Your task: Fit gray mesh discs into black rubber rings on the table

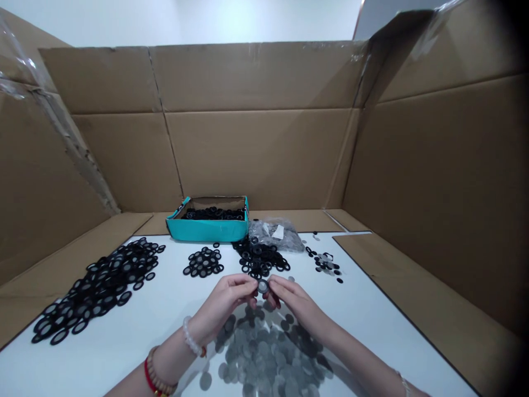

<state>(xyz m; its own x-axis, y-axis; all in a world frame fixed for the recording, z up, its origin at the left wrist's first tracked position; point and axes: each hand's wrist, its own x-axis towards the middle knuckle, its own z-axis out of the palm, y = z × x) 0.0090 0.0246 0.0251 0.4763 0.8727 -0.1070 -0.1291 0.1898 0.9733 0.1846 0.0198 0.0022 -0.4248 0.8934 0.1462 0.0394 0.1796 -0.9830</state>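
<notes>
Between the fingertips of both hands is a small black ring with a grey disc in its middle (263,286). My left hand (235,289) pinches its left edge, and my right hand (289,295) pinches its right edge. Below the hands lies a wide heap of thin translucent grey discs (268,358), with darker ones at its sides. Just beyond the fingers is a pile of black rings (260,256). A smaller cluster of rings (203,262), many showing grey centres, lies to its left.
A long pile of black rings (107,281) covers the table's left side. A teal box (209,230) of black rings stands at the back beside a clear plastic bag (281,234). Scattered dark and pale pieces (326,262) lie right. Cardboard walls (260,154) enclose the white table (165,314).
</notes>
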